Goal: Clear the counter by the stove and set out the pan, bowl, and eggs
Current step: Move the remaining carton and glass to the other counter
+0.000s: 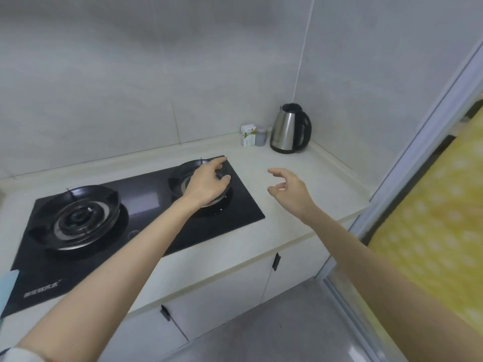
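A black glass gas stove (146,202) with two burners is set into the pale counter (326,184). My left hand (206,184) reaches over the right burner (180,176), fingers spread and relaxed, lying over its black ring and holding nothing; whether it touches the ring I cannot tell. Over the bare counter to the right of the stove hovers my right hand (290,189), fingers loosely curled and empty. The left burner (75,218) is uncovered.
In the back right corner stand a steel electric kettle (290,129), a small white and green carton (248,135) and a little grey jar (260,137). White cabinet doors (222,296) are below the counter. A sliding door frame (418,158) and yellow patterned cloth (431,218) bound the right.
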Tool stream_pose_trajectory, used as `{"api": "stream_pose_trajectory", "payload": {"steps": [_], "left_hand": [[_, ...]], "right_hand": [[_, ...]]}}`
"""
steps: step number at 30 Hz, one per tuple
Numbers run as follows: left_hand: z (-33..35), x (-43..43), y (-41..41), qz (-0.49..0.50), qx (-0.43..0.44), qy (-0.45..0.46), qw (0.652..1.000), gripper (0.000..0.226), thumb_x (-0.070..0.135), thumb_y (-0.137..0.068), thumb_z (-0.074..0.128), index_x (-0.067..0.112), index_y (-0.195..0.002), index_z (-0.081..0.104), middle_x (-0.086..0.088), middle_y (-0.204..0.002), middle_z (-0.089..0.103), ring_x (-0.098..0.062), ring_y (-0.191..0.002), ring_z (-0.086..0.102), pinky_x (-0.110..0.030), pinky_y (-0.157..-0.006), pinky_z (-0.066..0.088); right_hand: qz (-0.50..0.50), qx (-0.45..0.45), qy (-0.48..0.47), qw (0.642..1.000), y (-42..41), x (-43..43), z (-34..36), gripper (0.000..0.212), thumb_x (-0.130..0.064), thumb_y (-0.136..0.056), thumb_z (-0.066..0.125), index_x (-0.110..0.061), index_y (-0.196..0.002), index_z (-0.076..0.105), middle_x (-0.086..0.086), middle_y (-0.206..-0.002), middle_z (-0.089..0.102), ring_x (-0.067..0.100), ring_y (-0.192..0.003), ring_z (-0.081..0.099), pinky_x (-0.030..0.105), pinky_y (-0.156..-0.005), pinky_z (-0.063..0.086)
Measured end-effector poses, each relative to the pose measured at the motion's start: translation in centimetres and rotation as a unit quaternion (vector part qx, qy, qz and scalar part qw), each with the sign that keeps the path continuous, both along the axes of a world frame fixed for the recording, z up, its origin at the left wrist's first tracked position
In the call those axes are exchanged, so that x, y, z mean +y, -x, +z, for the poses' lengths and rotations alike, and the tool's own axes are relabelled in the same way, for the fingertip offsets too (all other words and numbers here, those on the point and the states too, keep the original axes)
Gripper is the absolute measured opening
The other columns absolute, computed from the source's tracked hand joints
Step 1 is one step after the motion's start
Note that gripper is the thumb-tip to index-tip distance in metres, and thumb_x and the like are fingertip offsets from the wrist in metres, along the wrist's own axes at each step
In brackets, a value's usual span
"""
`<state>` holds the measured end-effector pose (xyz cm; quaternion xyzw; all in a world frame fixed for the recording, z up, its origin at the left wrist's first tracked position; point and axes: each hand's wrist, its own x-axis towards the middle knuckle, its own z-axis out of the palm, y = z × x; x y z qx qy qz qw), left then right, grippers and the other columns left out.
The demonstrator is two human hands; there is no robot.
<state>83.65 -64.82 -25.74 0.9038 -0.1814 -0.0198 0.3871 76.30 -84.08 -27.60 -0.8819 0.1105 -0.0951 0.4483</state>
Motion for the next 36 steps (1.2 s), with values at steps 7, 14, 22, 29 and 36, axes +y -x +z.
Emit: {"api": "stream_pose_trajectory", "payload": {"steps": [7,14,22,29,36], "left_hand": [[-1.2,-7.3,-7.7,0.007,0.013,-0.002,1.000,0.053,0.019,-0.091,0.056,0.019,-0.142,0.040,-0.008,-0.137,0.051,-0.023,-0.120,0.051,-0.031,-0.102,0.038],[-3.7,-14.6,-18.6,0.011,0.024,-0.022,0.999,0.056,0.021,-0.090,0.057,0.019,-0.142,0.039,-0.010,-0.135,0.051,-0.025,-0.121,0.050,-0.032,-0.101,0.038],[-5.8,-19.9,-29.2,0.036,0.047,-0.045,0.997,0.060,0.020,-0.090,0.056,0.016,-0.145,0.032,-0.015,-0.142,0.040,-0.027,-0.133,0.037,-0.029,-0.106,0.029],[-8.6,-21.6,-35.8,0.065,0.057,-0.065,0.994,0.066,0.021,-0.088,0.058,0.017,-0.147,0.029,-0.011,-0.147,0.036,-0.025,-0.136,0.035,-0.031,-0.109,0.029],[-10.3,-23.7,-42.7,0.081,0.049,-0.086,0.992,0.070,0.019,-0.086,0.062,0.017,-0.147,0.029,-0.008,-0.149,0.035,-0.023,-0.135,0.036,-0.029,-0.109,0.028]], "right_hand": [[0.022,0.017,0.016,0.999,-8.2,-7.2,-0.9,0.046,-0.011,-0.091,0.056,-0.018,-0.136,0.048,0.004,-0.138,0.046,0.022,-0.113,0.053,0.021,-0.087,0.037],[0.045,0.036,0.039,0.998,-18.2,-13.5,-2.6,0.048,-0.011,-0.091,0.055,-0.021,-0.137,0.046,-0.001,-0.139,0.044,0.013,-0.105,0.050,0.018,-0.085,0.035],[0.076,0.060,0.059,0.993,-29.1,-18.9,-4.6,0.050,-0.011,-0.090,0.056,-0.019,-0.137,0.044,0.000,-0.139,0.045,0.011,-0.111,0.048,0.019,-0.091,0.035],[0.123,0.067,0.115,0.984,-38.9,-20.5,-7.0,0.052,-0.007,-0.086,0.057,-0.011,-0.136,0.044,0.007,-0.134,0.045,0.023,-0.121,0.045,0.020,-0.093,0.032],[0.156,0.071,0.152,0.973,-49.0,-21.8,-9.1,0.051,0.001,-0.081,0.055,-0.004,-0.131,0.045,0.015,-0.139,0.039,0.029,-0.134,0.030,0.028,-0.108,0.025]]}}
